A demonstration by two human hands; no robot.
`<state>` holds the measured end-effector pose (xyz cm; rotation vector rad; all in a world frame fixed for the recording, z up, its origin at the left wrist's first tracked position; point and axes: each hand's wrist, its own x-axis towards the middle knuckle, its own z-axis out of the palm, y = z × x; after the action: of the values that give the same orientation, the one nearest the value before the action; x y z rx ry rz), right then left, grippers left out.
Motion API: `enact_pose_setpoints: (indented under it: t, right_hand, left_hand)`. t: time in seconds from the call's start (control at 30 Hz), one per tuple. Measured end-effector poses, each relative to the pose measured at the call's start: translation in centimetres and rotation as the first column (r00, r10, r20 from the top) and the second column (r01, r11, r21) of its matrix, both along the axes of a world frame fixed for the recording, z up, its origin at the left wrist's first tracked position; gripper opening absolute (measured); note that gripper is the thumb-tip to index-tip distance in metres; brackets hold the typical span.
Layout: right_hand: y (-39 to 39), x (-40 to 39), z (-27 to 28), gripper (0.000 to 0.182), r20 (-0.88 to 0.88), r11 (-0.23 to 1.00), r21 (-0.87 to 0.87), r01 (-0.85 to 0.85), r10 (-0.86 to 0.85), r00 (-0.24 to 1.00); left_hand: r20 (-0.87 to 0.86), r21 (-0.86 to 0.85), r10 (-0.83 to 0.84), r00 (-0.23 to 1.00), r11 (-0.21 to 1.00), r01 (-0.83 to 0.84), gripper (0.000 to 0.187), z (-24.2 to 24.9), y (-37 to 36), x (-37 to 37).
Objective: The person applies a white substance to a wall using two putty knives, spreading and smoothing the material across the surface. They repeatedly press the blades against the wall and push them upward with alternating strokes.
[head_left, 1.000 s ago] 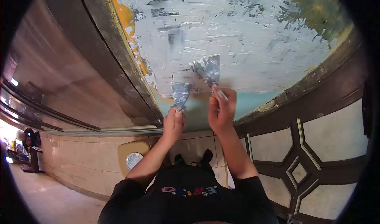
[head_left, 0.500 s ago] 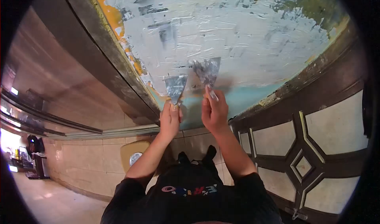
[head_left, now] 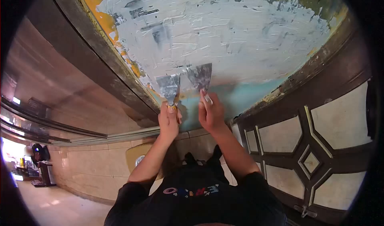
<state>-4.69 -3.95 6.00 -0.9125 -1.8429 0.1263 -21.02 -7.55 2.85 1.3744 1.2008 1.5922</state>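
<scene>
My left hand (head_left: 169,120) grips the handle of a putty knife (head_left: 169,87) whose filler-smeared blade rests against the lower edge of the wall panel (head_left: 224,30). Just to its right, my right hand (head_left: 211,113) holds a second putty knife (head_left: 199,77), blade up against the same panel. The two blades sit almost side by side. The panel is coated with rough grey-white filler; orange and teal paint shows at its left and bottom edges.
A dark curved frame (head_left: 120,82) borders the panel on the left. To the right stands a dark door or panel with pale geometric insets (head_left: 316,146). Below are beige floor tiles (head_left: 92,170) and a round container (head_left: 139,159) near my legs.
Both hands and their knives have shifted left and slightly up along the panel's lower edge. The two blades have come closer together.
</scene>
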Motion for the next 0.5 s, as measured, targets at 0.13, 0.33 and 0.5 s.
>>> enact_pose_setpoints:
  t: [0.13, 0.33, 0.5]
  right_hand:
    - [1.0, -0.9, 3.0, 0.042, 0.068, 0.998, -0.066, 0.008, -0.004, 0.998]
    - [-0.6, 0.4, -8.4, 0.041, 0.158, 0.981, -0.149, 0.127, -0.103, 0.982]
    - [-0.6, -0.3, -4.1, 0.042, 0.019, 0.997, -0.016, 0.081, -0.08, 0.997]
  left_hand:
    - [-0.009, -0.184, 0.009, 1.0, 0.983, -0.01, 0.034, -3.9, -2.9, 0.5]
    - [0.045, -0.017, 0.055, 0.997, 0.998, -0.055, 0.038, -1.1, -2.5, -0.2]
    - [-0.008, 0.078, 0.043, 0.999, 0.996, -0.042, 0.041, 0.7, 0.8, 0.0]
